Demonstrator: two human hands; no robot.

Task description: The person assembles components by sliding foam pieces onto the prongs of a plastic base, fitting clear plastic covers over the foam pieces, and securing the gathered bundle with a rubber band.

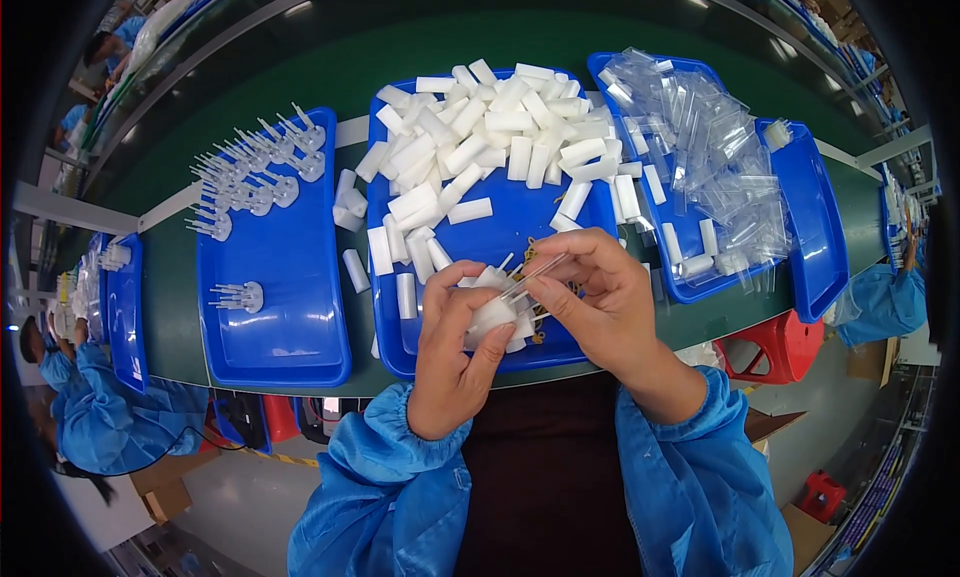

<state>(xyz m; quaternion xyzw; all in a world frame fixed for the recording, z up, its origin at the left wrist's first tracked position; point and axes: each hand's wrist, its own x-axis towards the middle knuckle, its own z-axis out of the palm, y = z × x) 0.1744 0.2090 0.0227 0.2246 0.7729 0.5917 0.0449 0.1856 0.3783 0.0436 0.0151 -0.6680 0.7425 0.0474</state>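
A single head-worn fisheye view is looking steeply down from above the person's chest onto the green surface [340, 77], facing toward twelve o'clock. It is sitting close: the left hand [455, 352] and right hand [600, 297] are filling the centre, with the forearms entering from six o'clock. Straight edges are bending toward the rim, where a black border is closing in. No second view is sharing the scene.

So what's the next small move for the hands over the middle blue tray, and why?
Probably push the thin clear piece, pinched in the right hand, further into the white block gripped by the left hand. Its tip already meets the block, and finished pronged pieces lie on the left tray.
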